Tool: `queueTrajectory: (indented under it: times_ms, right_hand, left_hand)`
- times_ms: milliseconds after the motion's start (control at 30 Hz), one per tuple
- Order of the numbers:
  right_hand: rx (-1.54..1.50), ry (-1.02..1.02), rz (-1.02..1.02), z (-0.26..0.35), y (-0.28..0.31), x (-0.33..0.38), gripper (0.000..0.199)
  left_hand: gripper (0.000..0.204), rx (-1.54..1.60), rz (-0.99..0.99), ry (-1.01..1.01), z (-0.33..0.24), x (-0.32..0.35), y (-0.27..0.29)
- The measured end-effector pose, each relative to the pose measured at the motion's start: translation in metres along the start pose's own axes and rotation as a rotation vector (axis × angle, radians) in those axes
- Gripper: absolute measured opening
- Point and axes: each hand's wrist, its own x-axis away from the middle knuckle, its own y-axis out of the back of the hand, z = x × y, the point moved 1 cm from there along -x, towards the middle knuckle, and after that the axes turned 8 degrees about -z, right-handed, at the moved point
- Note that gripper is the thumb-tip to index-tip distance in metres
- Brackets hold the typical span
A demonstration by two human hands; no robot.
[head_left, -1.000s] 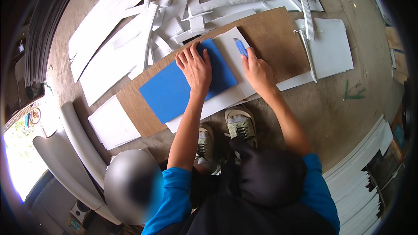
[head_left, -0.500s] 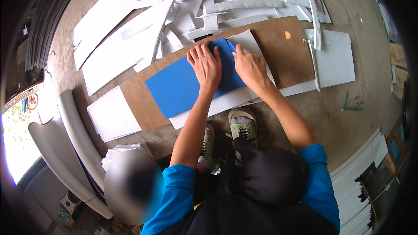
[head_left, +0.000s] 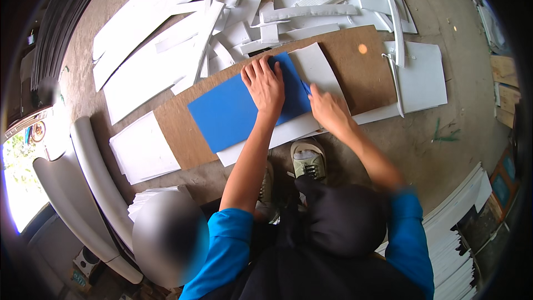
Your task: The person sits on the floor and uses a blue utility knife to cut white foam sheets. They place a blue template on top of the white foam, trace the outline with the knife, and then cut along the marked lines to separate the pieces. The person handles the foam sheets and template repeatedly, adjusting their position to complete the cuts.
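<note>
My left hand (head_left: 264, 88) lies on a blue rectangular sheet (head_left: 219, 112), pressing it down with fingers stretched out. In my closed right hand (head_left: 330, 110) is a slim blue utility knife (head_left: 306, 87), its tip at the sheet's right edge; the blade itself is too small to make out. Under the blue sheet lies a white sheet (head_left: 319, 66), showing along its right and near sides. Both rest on a long brown board (head_left: 363, 72), set slantwise on the ground.
White offcuts and strips (head_left: 308, 12) are heaped beyond the board. White panels (head_left: 425, 75) stick out from under its ends. Long curved grey pieces (head_left: 100, 172) lie at the left, and a stack of white sheets (head_left: 452, 244) stands at the lower right. My shoe (head_left: 308, 161) is close to the board.
My right hand has drawn the utility knife toward me along the blue sheet's right edge, from the far corner to about midway. My left hand stays pressed on the sheet.
</note>
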Motion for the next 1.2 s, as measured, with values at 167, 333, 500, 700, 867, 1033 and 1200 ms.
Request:
queueTrajectory:
  times_ms: [167, 333, 500, 700, 867, 1033, 1200]
  right_hand:
    - [0.08, 0.007, -0.026, 0.0, 0.009, 0.011, 0.017]
    - [0.075, 0.011, -0.156, 0.006, 0.02, -0.033, 0.019]
    - [0.055, 0.023, -0.15, 0.002, -0.008, -0.064, 0.021]
    - [-0.002, 0.016, -0.124, 0.003, -0.013, -0.04, 0.02]
    - [0.03, -0.025, 0.056, -0.004, -0.005, 0.03, 0.02]
    - [0.047, -0.019, -0.003, -0.003, 0.019, 0.033, 0.018]
    - [0.045, -0.011, -0.132, -0.003, 0.016, -0.034, 0.019]
  left_hand:
    - [0.026, 0.01, 0.014, -0.001, -0.001, 0.0, 0.002]
    - [0.025, 0.029, 0.006, 0.016, 0.001, 0.0, 0.001]
    - [0.026, 0.032, 0.024, 0.003, -0.002, -0.001, 0.001]
    - [0.025, 0.01, -0.005, 0.007, 0.0, 0.002, 0.0]
    - [0.024, -0.007, 0.03, 0.024, -0.003, 0.001, 0.002]
    - [0.024, -0.012, -0.012, -0.007, -0.002, -0.001, 0.002]
    - [0.025, 0.02, 0.062, 0.042, -0.003, -0.002, 0.002]
